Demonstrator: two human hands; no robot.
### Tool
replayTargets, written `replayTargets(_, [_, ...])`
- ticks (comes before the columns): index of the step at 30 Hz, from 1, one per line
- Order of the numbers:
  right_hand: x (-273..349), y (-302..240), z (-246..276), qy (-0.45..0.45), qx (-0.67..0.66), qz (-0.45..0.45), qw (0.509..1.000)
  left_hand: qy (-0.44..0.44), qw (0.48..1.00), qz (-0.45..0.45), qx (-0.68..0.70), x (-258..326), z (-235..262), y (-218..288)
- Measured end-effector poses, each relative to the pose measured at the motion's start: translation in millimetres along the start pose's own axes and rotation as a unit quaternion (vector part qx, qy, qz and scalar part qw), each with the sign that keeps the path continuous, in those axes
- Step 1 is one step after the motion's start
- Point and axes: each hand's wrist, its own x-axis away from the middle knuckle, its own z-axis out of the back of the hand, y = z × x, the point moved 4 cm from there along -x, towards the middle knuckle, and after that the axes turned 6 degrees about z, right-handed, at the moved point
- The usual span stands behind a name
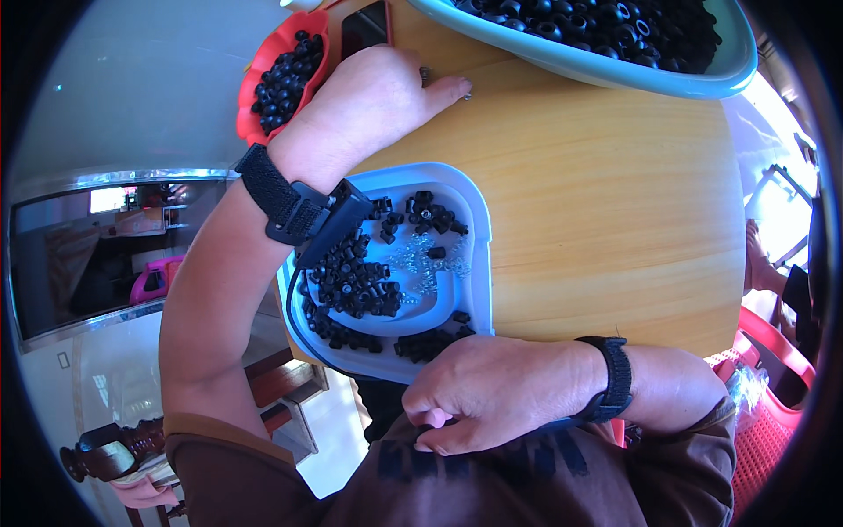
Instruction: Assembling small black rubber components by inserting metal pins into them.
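Note:
My left hand (378,98) reaches across to the far side of the wooden table (606,211). Its thumb stretches to the right, with a tiny shiny metal bit by the tip; the other fingers are hidden behind the hand. My right hand (500,386) is closed in front of my chest, at the tray's near right corner, thumb and fingers curled together. Whatever it holds is hidden. Between the hands stands a white plastic tray (480,237) with small black plastic pieces (351,285) and a patch of small silvery springs (421,263).
A red scalloped bowl (249,97) of round black pieces (285,83) stands far left, beside a dark phone (366,28). At the far right is a pale blue basin (562,61) of black hollow beads (615,26). A cable (294,316) hangs from my left wrist strap over the tray's edge.

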Motion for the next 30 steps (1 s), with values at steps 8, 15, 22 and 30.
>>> replayTargets(8, [0.9, 0.1, -0.8, 0.009, 0.004, 0.008, 1.000, 0.043, 0.997, 0.067, 0.009, -11.5, -13.2, 1.8])
replayTargets(15, [0.9, 1.1, -1.6, 0.004, 0.029, 0.009, 1.000, -0.006, 0.992, 0.053, 0.118, -22.7, -16.8, -0.6])
replayTargets(22, [-0.3, 0.5, -0.6, 0.012, 0.001, 0.000, 1.000, -0.098, 0.963, 0.148, 0.201, -20.7, -11.5, -2.1])
replayTargets(30, [-0.3, 2.0, -1.7, 0.013, 0.001, -0.002, 1.000, -0.145, 0.963, 0.172, 0.148, -29.7, -10.7, 0.3])
